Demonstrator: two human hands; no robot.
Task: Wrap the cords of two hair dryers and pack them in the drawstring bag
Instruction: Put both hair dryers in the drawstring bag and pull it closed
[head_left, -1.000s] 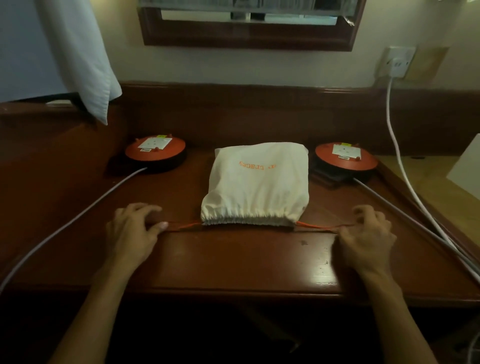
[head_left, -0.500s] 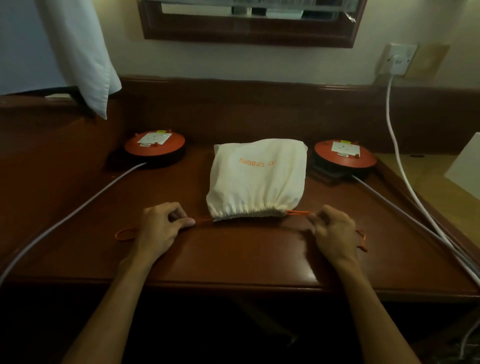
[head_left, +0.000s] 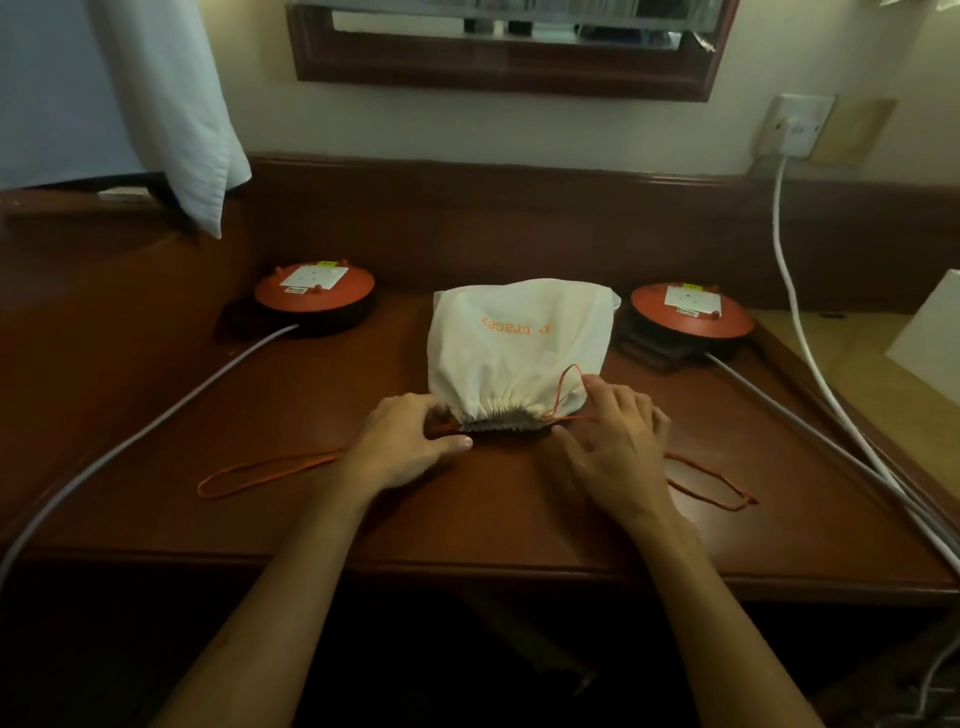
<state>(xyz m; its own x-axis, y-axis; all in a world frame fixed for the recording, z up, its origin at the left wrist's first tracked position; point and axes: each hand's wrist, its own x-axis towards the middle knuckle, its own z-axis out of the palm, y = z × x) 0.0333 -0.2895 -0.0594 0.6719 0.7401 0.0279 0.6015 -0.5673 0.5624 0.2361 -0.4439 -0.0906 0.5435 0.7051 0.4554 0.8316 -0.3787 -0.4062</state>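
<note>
A cream drawstring bag (head_left: 519, 343) with orange lettering lies bulging in the middle of the wooden desk (head_left: 519, 525), its gathered mouth facing me. No hair dryers are visible; whatever fills the bag is hidden. My left hand (head_left: 405, 441) pinches the orange drawstring (head_left: 270, 470) at the mouth's left corner. My right hand (head_left: 618, 441) holds the drawstring at the right corner, where a small loop stands up. Slack cord loops lie on the desk on both sides.
Two orange cable reels sit at the back, one on the left (head_left: 314, 291) and one on the right (head_left: 691, 317), each with a grey cable running toward me. A white cable (head_left: 789, 291) hangs from a wall socket (head_left: 795, 124). A white cloth (head_left: 171, 104) hangs upper left.
Both hands have slid inward along the drawstring to the bag's mouth. The mouth has gathered narrower, and slack cord loops now trail out on both sides.
</note>
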